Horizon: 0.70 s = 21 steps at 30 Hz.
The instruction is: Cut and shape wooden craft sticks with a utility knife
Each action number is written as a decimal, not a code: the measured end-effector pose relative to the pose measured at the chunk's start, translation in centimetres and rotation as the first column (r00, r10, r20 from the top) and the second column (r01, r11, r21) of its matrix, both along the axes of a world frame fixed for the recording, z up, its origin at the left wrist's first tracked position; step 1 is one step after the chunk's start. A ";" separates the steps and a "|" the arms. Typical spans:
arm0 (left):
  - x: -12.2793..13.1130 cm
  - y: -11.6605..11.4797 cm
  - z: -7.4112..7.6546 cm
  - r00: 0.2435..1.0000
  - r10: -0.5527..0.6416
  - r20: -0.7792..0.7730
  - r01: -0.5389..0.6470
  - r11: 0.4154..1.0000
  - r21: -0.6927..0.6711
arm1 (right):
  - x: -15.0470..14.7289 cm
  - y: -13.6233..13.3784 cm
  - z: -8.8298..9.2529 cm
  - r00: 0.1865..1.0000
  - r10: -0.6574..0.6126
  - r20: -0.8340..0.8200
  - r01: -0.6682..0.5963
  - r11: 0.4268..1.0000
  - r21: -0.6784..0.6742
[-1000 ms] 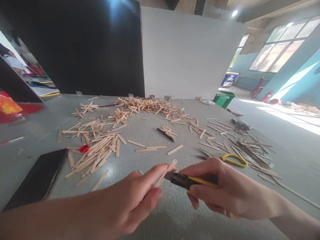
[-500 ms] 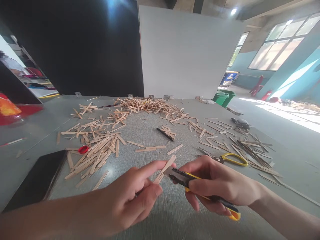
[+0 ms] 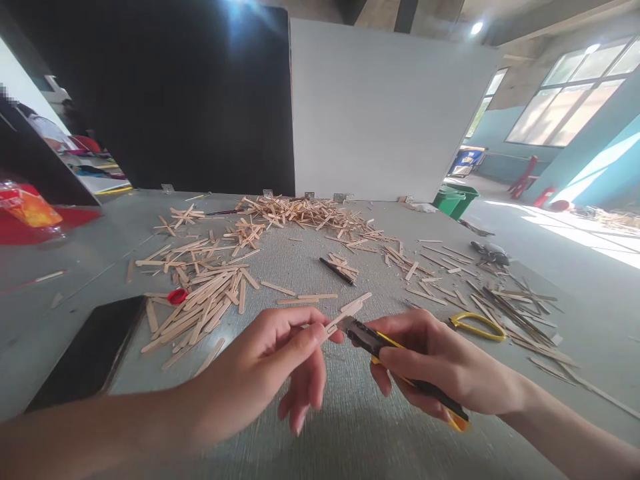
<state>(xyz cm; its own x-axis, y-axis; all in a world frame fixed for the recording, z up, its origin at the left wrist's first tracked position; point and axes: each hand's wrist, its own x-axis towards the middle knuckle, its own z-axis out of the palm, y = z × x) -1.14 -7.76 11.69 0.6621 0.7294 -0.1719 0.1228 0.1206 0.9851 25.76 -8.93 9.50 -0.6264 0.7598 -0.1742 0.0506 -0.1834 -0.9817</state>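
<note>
Grey tabletop (image 3: 350,427), strewn with wooden sticks (image 3: 200,293): whole ones heaped toward the left edge, thin offcuts (image 3: 505,300) scattered toward the right edge. Near the front edge the left hand (image 3: 265,373) pinches one stick (image 3: 345,313). The right hand (image 3: 440,367) grips a utility knife (image 3: 370,339), its tip at that stick. Most sticks look uncut.

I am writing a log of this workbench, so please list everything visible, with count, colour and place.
craft sticks: many, pale wood, scattered over the table
held stick: one, pale wood, in left hand
utility knife: one, black and yellow, in right hand
scissors: one pair, yellow handles, table right
cap: one, red, among sticks at left
phone: one, black, table near left
black panel: one, upright behind table, left
white panel: one, upright behind table, right
bin: green, floor beyond table; count unclear
table: one, grey
left hand: one, pinches held stick
right hand: one, grips utility knife
</note>
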 end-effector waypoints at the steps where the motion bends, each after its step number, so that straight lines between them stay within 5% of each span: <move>1: 0.0 0.1 0.1 1.000 -0.005 0.016 0.006 1.000 -0.026 | 0.0 -0.1 0.0 1.000 -0.002 0.017 0.002 1.000 0.006; 10: 0.2 0.9 0.5 0.996 0.006 0.084 0.004 0.993 -0.115 | 0.0 -0.2 0.1 0.999 -0.013 0.040 0.012 1.000 0.025; 14: -0.1 0.8 0.5 0.998 0.052 -0.047 -0.050 0.998 0.034 | -0.2 -1.0 1.0 0.970 -0.120 0.211 0.079 0.978 0.192; 16: -0.3 0.6 0.3 0.985 0.111 -0.130 -0.084 0.978 0.193 | -0.2 -1.8 1.3 0.881 -0.324 0.346 0.111 0.850 0.514; 19: -0.6 0.1 0.1 0.959 0.165 -0.231 -0.060 0.914 0.402 | 0.1 -3.2 1.1 0.752 -0.584 0.305 -0.043 0.418 0.907; 21: -0.7 -0.1 0.1 0.949 0.154 -0.273 -0.018 0.896 0.443 | 0.5 -3.9 0.7 0.721 -0.638 0.269 -0.161 0.224 0.961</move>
<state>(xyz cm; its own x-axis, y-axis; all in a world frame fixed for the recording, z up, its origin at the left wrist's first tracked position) -1.85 -7.90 11.75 0.5615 0.8274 -0.0045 0.4231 -0.2825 0.8609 26.22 -12.87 10.23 -0.4566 0.6983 0.5513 0.7273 0.6498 -0.2207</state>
